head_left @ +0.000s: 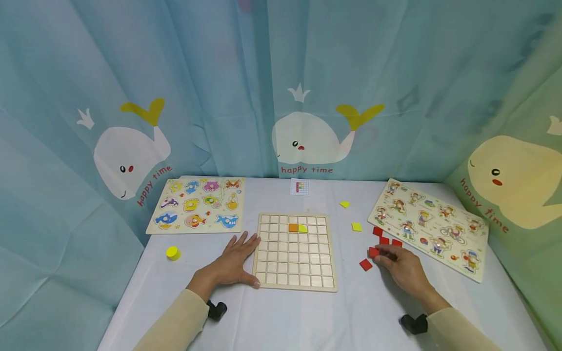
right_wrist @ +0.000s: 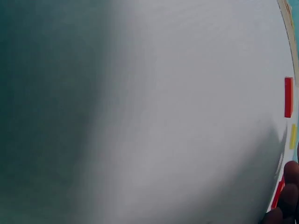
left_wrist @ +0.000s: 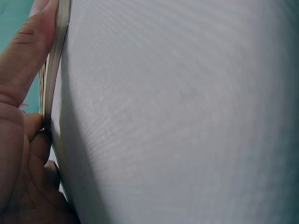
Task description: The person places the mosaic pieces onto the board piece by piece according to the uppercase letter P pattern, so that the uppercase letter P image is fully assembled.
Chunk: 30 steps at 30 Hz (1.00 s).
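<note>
A square wooden grid board (head_left: pixel 294 287) lies in the middle of the table. On it are an orange square tile (head_left: pixel 293 228) and a part-yellow tile (head_left: pixel 303 228), side by side near the top. My left hand (head_left: pixel 232 262) rests spread along the board's left edge, thumb at the lower left corner; the left wrist view shows the thumb (left_wrist: pixel 23 56) against the board's side. My right hand (head_left: pixel 405 270) pinches a red square tile (head_left: pixel 373 252) between thumb and fingers. Close by lie several more red tiles, one of them (head_left: pixel 366 264) nearer the board.
Picture puzzle boards stand to either side: sea animals (head_left: pixel 197 207) at left, children (head_left: pixel 430 229) at right. A yellow round piece (head_left: pixel 173 253) sits left. A small pattern card (head_left: pixel 300 187) lies behind the grid board; a yellow square (head_left: pixel 356 227) and yellow triangle (head_left: pixel 344 204) lie right of it.
</note>
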Available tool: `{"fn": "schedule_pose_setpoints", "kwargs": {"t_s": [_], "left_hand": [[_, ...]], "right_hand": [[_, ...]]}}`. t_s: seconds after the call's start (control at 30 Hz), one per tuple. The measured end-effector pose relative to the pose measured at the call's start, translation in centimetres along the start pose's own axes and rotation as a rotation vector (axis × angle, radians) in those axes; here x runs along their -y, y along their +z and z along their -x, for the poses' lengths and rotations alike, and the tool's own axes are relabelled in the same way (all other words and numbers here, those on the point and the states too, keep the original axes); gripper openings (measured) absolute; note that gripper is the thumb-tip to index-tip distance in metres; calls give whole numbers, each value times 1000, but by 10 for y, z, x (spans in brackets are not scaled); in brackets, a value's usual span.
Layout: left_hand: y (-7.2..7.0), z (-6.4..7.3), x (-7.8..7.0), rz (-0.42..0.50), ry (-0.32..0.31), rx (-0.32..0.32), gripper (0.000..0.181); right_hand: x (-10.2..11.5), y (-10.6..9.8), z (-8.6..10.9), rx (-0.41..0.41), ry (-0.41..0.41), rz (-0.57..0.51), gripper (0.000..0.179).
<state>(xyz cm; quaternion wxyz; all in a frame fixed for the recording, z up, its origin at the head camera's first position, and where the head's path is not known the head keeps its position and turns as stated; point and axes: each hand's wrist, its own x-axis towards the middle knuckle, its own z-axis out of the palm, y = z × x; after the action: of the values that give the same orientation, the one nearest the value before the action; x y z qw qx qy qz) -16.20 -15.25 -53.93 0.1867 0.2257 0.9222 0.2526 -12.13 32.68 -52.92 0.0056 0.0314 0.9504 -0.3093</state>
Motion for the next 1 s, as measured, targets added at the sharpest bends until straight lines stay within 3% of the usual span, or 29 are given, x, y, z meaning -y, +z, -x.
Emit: {"fn": "schedule_pose_setpoints", "kwargs": {"t_s": [0.37, 1.0], "left_hand": [[0, 0, 0, -3, -10, 2, 129], [-1, 0, -2, 10, -27, 9, 128]], "right_hand": [[17, 3, -11, -117, -63, -62, 34], [56, 17, -34, -132, -95, -175, 32]]}}
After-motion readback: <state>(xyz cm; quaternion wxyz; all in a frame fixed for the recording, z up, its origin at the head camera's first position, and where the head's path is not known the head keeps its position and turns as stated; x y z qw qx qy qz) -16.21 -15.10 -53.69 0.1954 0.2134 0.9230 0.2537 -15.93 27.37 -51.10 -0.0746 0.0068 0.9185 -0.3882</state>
